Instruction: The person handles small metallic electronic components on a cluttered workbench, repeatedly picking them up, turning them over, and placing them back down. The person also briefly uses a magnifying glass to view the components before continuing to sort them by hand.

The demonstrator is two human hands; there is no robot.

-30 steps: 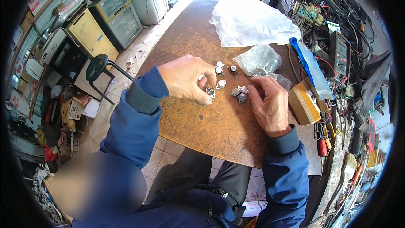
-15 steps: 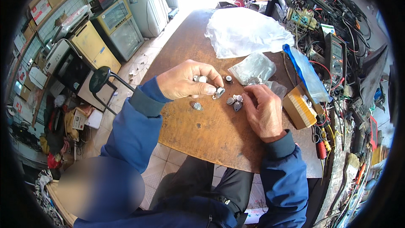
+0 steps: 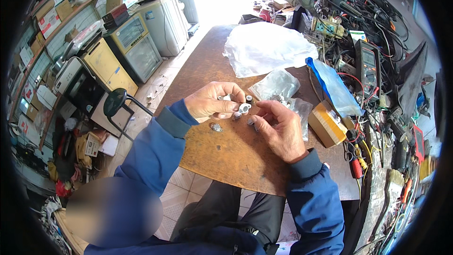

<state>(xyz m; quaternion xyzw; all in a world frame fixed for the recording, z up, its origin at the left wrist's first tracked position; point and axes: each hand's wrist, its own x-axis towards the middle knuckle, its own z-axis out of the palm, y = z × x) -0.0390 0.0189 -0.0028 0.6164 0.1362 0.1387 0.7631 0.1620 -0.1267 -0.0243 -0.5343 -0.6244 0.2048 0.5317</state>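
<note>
The left hand [image 3: 213, 101] has its thumb-and-forefinger grip closed on a small silver part [image 3: 244, 108] above the tabletop [image 3: 226, 163], its long axis unclear, just left of the right hand [image 3: 284, 130], whose hold I cannot tell.

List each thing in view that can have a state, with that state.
Left hand: pinching a small silver part
Right hand: fingers curled; grip cannot be told
Loose silver part: lying on the table, untouched
Large plastic sheet: spread out, wrinkled
Small clear bag: lying crumpled
Stool: upright, unoccupied
</note>
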